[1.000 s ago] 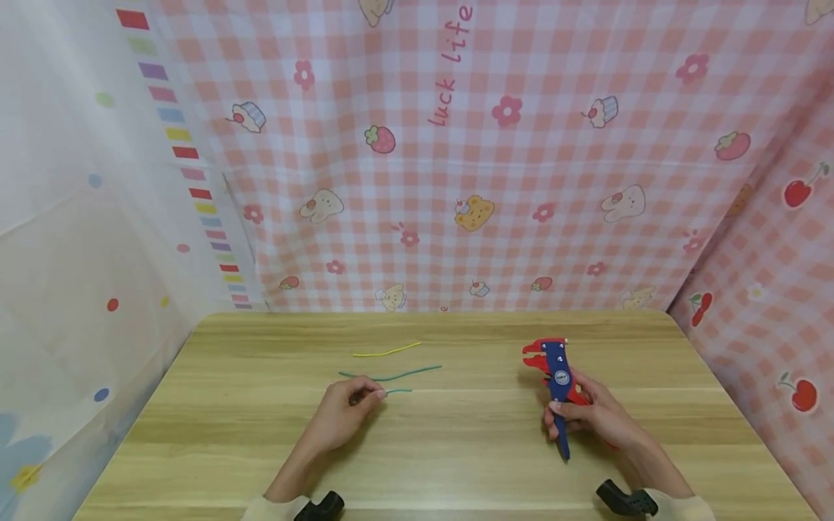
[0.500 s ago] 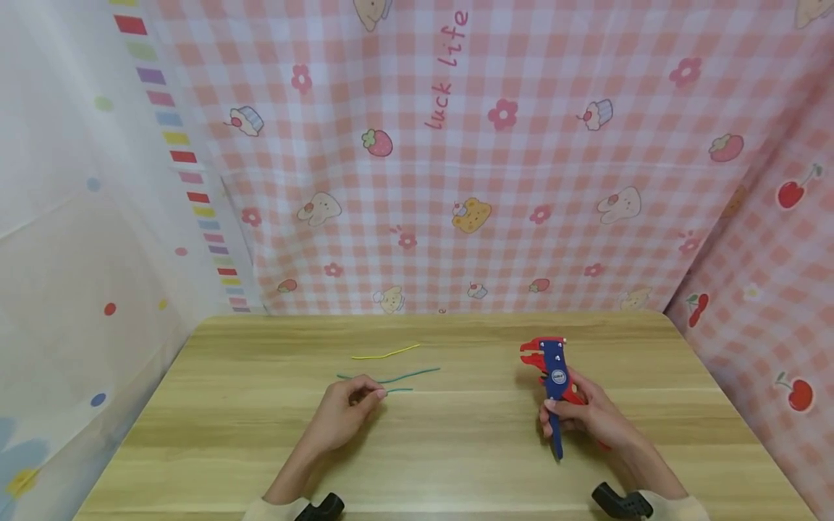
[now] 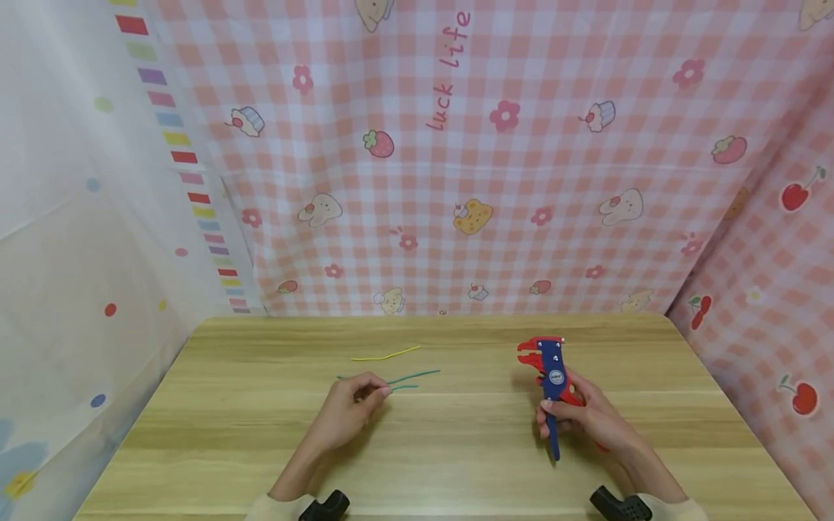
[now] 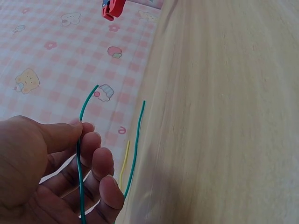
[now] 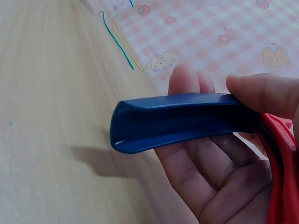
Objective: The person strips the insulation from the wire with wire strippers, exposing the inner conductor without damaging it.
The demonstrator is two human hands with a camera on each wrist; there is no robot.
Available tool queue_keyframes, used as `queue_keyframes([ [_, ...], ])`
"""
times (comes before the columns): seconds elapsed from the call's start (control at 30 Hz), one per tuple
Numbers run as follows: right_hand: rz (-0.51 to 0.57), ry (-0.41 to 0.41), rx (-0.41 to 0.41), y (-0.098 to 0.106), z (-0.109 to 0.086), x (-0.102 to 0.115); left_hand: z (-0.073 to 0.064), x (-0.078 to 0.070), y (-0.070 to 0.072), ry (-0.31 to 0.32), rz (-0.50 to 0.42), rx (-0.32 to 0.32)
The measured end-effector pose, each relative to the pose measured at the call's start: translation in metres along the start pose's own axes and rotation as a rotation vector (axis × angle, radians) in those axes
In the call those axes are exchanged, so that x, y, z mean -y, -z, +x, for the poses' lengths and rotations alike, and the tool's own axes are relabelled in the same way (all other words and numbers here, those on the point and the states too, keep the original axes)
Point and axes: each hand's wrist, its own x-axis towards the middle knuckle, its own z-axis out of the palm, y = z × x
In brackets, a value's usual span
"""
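Observation:
My left hand (image 3: 348, 414) pinches a green wire (image 4: 82, 186) between thumb and index finger; its short free end sticks out past the fingertips to the right. In the head view, a second green wire (image 3: 423, 373) lies on the table just behind that hand, which covers part of it. Farther back lies a yellow wire (image 3: 386, 355). On the right, my right hand (image 3: 586, 414) grips a red and blue wire stripper (image 3: 554, 373) by its handles, with its red jaws pointing left and away from me. In the right wrist view the blue handle (image 5: 182, 119) crosses the fingers.
The wooden table (image 3: 469, 449) ends at a pink checked cloth (image 3: 456, 166) hanging along its back edge. More patterned cloth hangs at the left and right sides. A black wrist strap piece (image 3: 326, 504) shows at my left sleeve and another (image 3: 619, 503) at my right.
My left hand has moved slightly to the right with the green wire. The wire stripper in my right hand has shifted a little left, its lower handle end swinging left.

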Motion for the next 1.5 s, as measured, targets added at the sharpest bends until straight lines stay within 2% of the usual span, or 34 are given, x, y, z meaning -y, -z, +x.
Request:
queue_keyframes([
  [0.17,0.008,0.028,0.007,-0.003,0.002,0.0,0.001,-0.001,-0.001,-0.015,-0.008,0.011],
  [0.47,0.039,0.087,0.029,-0.011,0.005,0.001,0.004,-0.002,-0.002,-0.004,-0.04,0.013],
  [0.83,0.045,0.077,0.036,-0.021,0.011,0.006,0.006,-0.009,-0.001,0.003,-0.031,0.013],
  [1.07,0.017,0.05,0.004,-0.026,0.015,0.009,0.01,-0.011,-0.001,0.005,-0.042,0.009],
  [1.5,0.016,0.104,0.045,-0.032,0.025,0.015,0.016,-0.017,-0.002,-0.019,-0.034,0.015],
])
